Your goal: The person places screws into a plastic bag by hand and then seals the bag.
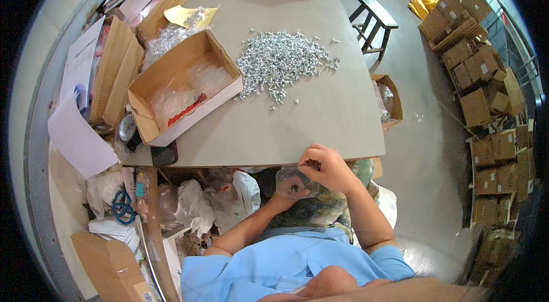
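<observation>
Grey tabletop (320, 113) carries a heap of small silver screws (283, 62), while at its near edge the left hand (284, 196) clamps a clear plastic bag (293, 182) and the right hand (325, 168) pinches closed at its mouth, best kept wide open.

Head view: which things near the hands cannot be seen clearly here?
- Left hand: mostly hidden behind the clear plastic bag it holds.
- Bag contents: a few small dark pieces, too small to identify.
- Right hand fingertips: curled at the table edge, so what they pinch is hidden.
- Screw pile: single screws too small to count.
</observation>
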A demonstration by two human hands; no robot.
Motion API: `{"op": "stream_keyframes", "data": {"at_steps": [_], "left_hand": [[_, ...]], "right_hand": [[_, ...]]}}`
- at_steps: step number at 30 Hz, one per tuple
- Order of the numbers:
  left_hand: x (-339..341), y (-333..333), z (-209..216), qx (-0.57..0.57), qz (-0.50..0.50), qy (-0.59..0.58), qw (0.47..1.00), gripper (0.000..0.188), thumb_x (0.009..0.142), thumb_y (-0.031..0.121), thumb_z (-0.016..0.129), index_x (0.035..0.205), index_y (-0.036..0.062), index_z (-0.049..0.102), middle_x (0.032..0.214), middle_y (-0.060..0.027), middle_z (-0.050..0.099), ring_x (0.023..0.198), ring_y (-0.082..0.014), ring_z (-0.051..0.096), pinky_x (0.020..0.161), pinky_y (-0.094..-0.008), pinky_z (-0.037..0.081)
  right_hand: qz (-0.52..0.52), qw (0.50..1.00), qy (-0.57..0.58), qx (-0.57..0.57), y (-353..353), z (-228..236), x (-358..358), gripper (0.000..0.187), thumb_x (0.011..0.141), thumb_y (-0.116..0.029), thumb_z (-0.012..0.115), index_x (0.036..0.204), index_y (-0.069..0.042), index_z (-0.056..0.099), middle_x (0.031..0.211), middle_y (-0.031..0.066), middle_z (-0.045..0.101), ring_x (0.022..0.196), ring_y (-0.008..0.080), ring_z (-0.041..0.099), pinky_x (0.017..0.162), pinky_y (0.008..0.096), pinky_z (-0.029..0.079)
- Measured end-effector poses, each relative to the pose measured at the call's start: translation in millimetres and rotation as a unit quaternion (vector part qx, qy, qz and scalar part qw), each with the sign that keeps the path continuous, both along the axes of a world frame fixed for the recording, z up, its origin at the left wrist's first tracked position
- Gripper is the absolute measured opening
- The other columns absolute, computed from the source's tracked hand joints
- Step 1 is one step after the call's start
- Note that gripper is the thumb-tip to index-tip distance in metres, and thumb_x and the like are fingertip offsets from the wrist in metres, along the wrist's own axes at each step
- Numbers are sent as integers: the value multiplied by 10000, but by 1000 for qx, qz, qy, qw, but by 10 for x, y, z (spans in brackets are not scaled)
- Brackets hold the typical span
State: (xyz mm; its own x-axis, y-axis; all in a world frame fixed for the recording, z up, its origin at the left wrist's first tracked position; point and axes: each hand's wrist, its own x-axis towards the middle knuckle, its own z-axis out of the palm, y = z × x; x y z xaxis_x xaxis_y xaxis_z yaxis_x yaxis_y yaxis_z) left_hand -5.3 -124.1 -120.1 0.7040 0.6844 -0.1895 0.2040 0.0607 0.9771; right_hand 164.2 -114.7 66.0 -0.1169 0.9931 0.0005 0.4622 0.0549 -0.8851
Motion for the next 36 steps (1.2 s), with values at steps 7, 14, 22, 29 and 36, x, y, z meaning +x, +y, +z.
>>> {"op": "stream_keyframes", "data": {"at_steps": [7, 14, 22, 29, 36], "left_hand": [[-429, 180, 27, 43, -139, 61, 988, 311, 763, 250, 765, 905, 42, 582, 813, -49, 572, 795, -147, 525, 710, -325, 446], [-998, 557, 1444, -91, -278, 36, 956, 605, 689, 231, 829, 1179, 13, 548, 1133, -80, 578, 1104, -167, 505, 918, -329, 422], [-975, 483, 1665, -133, -41, -179, 974, 457, 802, 174, 739, 1164, 7, 516, 1123, -55, 545, 1000, -140, 529, 832, -300, 457], [-716, 502, 1793, 201, 31, -161, 966, 75, 812, 42, 640, 872, 2, 621, 871, -108, 638, 810, -199, 608, 734, -296, 479], [-666, 567, 1936, 275, 20, -145, 950, 58, 747, 29, 660, 752, 5, 607, 746, -90, 610, 684, -205, 586, 630, -298, 472]], "right_hand": [[29, 990, -85, 112, -117, -71, -150, 115, 733, -58, 672, 834, -52, 617, 874, 89, 559, 847, 291, 563, 745, 376, 467], [212, 941, -137, 226, -268, 116, -677, 232, 670, -137, 711, 877, -60, 642, 1214, 133, 482, 1071, 335, 461, 908, 414, 409], [139, 966, -27, 216, -205, 312, -558, 177, 674, -71, 732, 811, -77, 620, 978, 91, 589, 898, 280, 570, 740, 378, 487], [36, 991, -10, 130, -234, 436, -490, 154, 751, -98, 702, 832, -55, 577, 749, 94, 595, 730, 287, 595, 617, 373, 487], [108, 971, -56, 208, -151, 399, -473, 112, 754, -57, 626, 826, -48, 542, 817, 130, 538, 775, 335, 519, 696, 417, 443]]}}
